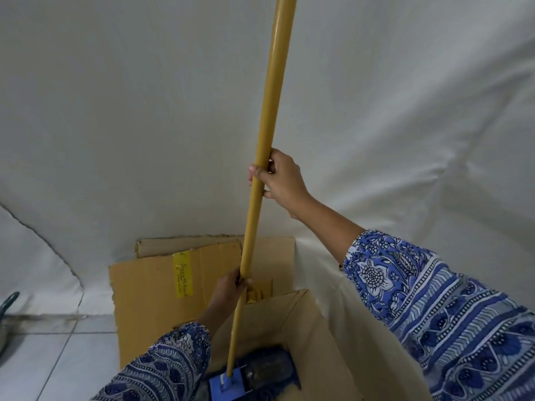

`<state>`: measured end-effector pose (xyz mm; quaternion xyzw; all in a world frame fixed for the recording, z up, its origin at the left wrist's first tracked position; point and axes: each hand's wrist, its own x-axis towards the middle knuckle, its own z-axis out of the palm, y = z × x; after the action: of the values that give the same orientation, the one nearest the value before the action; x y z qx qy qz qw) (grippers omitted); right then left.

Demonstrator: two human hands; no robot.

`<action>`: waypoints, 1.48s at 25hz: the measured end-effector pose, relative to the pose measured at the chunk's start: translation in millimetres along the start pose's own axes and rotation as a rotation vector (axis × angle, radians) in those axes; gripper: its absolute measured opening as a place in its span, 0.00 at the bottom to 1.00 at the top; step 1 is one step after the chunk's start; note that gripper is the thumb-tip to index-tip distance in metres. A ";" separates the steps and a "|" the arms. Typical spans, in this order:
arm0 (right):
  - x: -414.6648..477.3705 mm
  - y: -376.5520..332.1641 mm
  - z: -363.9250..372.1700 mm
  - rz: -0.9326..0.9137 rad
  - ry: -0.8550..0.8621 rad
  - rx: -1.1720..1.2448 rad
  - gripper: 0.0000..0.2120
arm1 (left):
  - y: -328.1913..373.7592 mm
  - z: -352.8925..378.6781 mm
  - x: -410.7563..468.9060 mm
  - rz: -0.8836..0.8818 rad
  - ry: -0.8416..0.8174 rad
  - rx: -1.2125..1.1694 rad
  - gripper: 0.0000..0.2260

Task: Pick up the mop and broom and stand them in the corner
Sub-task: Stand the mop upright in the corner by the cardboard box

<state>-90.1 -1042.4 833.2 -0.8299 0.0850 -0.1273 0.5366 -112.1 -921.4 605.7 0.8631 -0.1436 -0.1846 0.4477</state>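
Note:
The mop's long yellow pole [272,96] stands nearly upright in the middle of the view, leaning slightly right at the top. Its blue head [228,387] with dark blue fringe rests inside an open cardboard box [321,337] at the bottom. My right hand [279,180] grips the pole at mid height. My left hand [231,287] grips it lower down, just above the box. Both arms wear blue patterned sleeves. No broom is in view.
Flattened cardboard sheets [162,282] lean against the white cloth-covered wall [144,125] behind the box. White floor tiles [52,351] lie at lower left. A dark object [7,302] pokes in at the left edge.

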 end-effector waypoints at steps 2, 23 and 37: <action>1.8 14.1 3.0 0.005 -0.010 -0.011 0.04 | -3.6 3.8 2.4 -0.020 -0.007 0.014 0.03; 112.8 40.8 20.9 0.274 -0.165 0.048 0.15 | -6.2 9.7 94.4 -0.365 0.017 -0.023 0.10; 130.7 52.0 22.1 0.276 -0.143 -0.006 0.21 | -0.6 12.2 100.1 -0.386 0.069 -0.053 0.13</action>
<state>40.9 -1080.8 792.9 -0.8189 0.1603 0.0076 0.5511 -28.3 -971.2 579.7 0.8684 0.0447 -0.2410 0.4311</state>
